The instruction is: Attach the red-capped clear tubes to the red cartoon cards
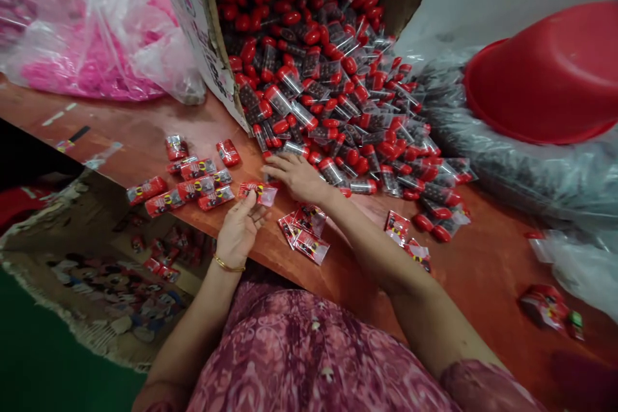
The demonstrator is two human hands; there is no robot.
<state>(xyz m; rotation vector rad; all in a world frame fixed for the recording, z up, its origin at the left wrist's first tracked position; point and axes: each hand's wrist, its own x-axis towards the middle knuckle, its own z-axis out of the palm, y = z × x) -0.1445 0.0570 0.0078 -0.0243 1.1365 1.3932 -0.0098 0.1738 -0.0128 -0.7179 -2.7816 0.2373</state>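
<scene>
My left hand (pixel 237 232) pinches a small printed red wrapper with a clear end (pixel 264 194) between thumb and fingers, just over the table edge. My right hand (pixel 297 177) lies at the near left edge of a heap of small clear tubes with red caps and dark contents (pixel 333 122). Its fingers are stretched out to the left, and their undersides are hidden. Left of my hands sits a group of tubes in printed red wrappers (pixel 196 188). Several flat printed wrappers (pixel 309 246) lie below my right wrist.
A tipped cardboard box (pixel 217 45) spills the tubes onto the red table (pixel 347 270). Below the left edge stands an open carton (pixel 96 328) with wrapped tubes inside. Bags of pink pieces (pixel 91 67) stand at back left. A red tub (pixel 545 77) rests on a filled plastic bag (pixel 512 167) at right.
</scene>
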